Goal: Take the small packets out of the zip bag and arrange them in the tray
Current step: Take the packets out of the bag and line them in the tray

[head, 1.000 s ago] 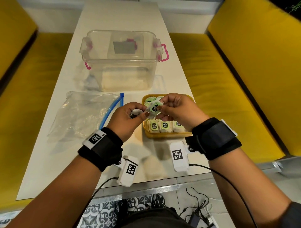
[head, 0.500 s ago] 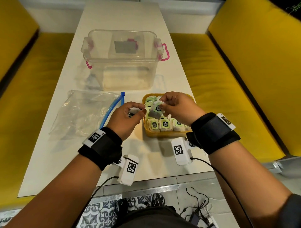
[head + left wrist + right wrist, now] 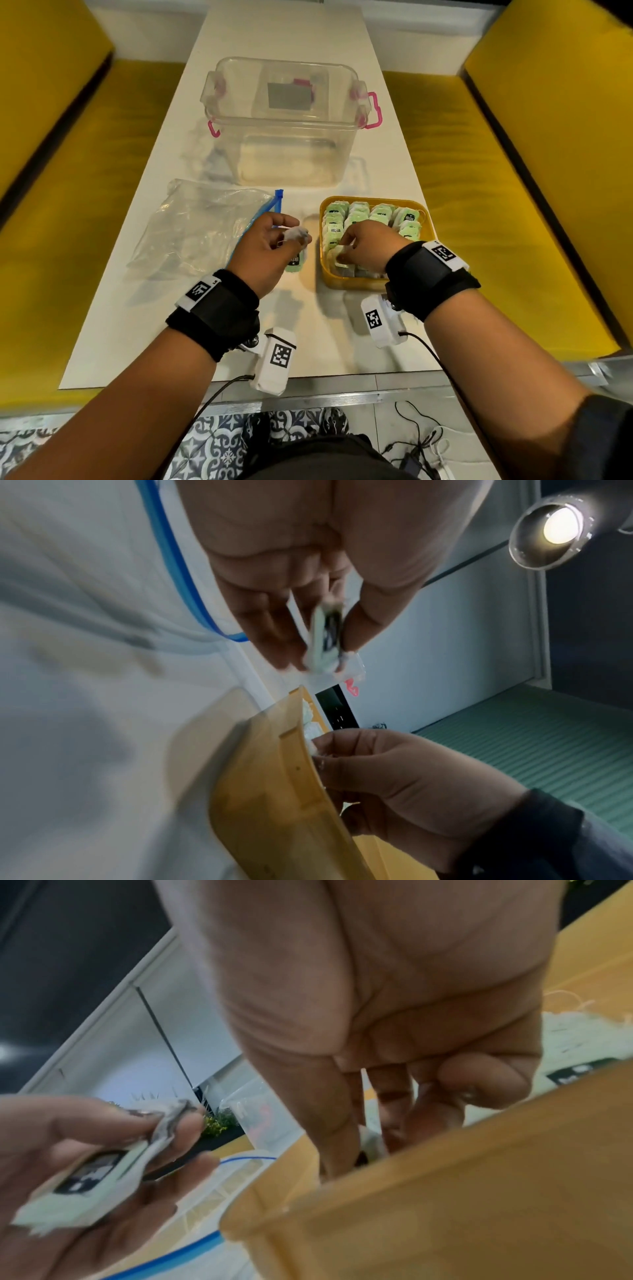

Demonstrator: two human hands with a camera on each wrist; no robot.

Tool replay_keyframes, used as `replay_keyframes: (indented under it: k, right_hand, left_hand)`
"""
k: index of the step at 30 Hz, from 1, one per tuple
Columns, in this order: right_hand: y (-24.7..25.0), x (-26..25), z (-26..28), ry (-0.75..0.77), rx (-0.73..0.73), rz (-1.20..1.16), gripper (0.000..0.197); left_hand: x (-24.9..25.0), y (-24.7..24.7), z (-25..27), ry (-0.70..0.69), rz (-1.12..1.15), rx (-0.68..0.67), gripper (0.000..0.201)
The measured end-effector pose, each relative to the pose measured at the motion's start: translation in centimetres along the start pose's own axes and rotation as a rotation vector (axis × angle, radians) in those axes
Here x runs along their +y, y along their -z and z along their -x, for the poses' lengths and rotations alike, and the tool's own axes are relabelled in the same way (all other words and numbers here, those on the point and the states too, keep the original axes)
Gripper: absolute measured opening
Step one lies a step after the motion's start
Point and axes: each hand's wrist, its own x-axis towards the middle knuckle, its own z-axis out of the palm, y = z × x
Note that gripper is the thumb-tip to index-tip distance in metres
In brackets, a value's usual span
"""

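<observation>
A yellow tray [image 3: 373, 286] stands right of centre, with rows of small green-labelled packets [image 3: 373, 214] standing in it. My right hand [image 3: 343, 254] is down in the tray's near-left corner and pinches one small packet [image 3: 372, 1140] among the others. My left hand [image 3: 295, 241] hovers just left of the tray and pinches a few small packets [image 3: 296, 263], seen edge-on in the left wrist view as the packets [image 3: 325, 639]. The clear zip bag [image 3: 198, 236] with its blue zip lies flat on the table, left of that hand.
A clear lidless storage box [image 3: 291, 120] with pink latches stands behind the bag and tray. The white table [image 3: 308, 329] runs between two yellow benches [image 3: 534, 205]. Cables trail from both wrist cameras over the near edge.
My right hand has carried one packet from between the hands down into the tray's near-left corner. My left hand has drawn back a little to the left with its packets.
</observation>
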Motion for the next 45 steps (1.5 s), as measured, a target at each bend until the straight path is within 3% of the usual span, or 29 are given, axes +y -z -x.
replay_keyframes:
  k: [2,4,6,10,14,18,22,25,32,36,45]
  right_hand:
    - [0.4,-0.3,0.4,0.011,0.074,-0.019,0.035]
    - [1.0,-0.9,1.0,0.074,0.110,-0.093,0.029]
    - [1.6,-1.7,1.8,0.174,0.060,-0.160,0.023]
    - [2.1,-2.8,2.9,0.267,-0.024,-0.188,0.033]
    - [1.6,-2.3,2.4,0.241,0.068,-0.432,0.021]
    - [2.4,-2.1,2.6,0.243,0.199,-0.677,0.006]
    - [3.2,-1.8,2.6,0.314,0.300,-0.565,0.011]
    - [3.5,-1.7,2.7,0.370,0.303,-0.434,0.014]
    - [3.9,-1.8,3.3,0.401,0.314,-0.416,0.013]
    - [3.8,-1.7,3.4,0.385,0.314,-0.398,0.013]
    - [3.6,0.2,3.0,0.298,0.315,-0.427,0.007]
  left_hand:
    - [0.0,0.2,-0.1,-0.024,0.001,-0.006,0.013]
    - [0.0,0.3,-0.3,-0.042,0.008,-0.004,0.012]
    - [-0.1,0.3,-0.6,-0.038,0.012,0.025,0.013]
    - [0.0,-0.1,-1.0,-0.007,0.154,0.087,0.016]
    - [0.7,-0.5,-0.9,0.007,0.275,0.043,0.028]
    - [1.1,-0.8,-0.5,0.041,0.208,-0.033,0.014]
    - [1.0,-1.0,-0.5,0.077,0.189,-0.088,0.015]
    - [0.6,-1.0,-0.4,-0.014,0.066,-0.116,0.008]
    - [0.9,-1.3,-0.4,-0.109,0.073,-0.167,0.027]
    - [0.4,-1.5,-0.5,-0.120,0.039,-0.149,0.020]
    - [-1.0,-2.1,-0.8,-0.101,-0.100,-0.107,0.032]
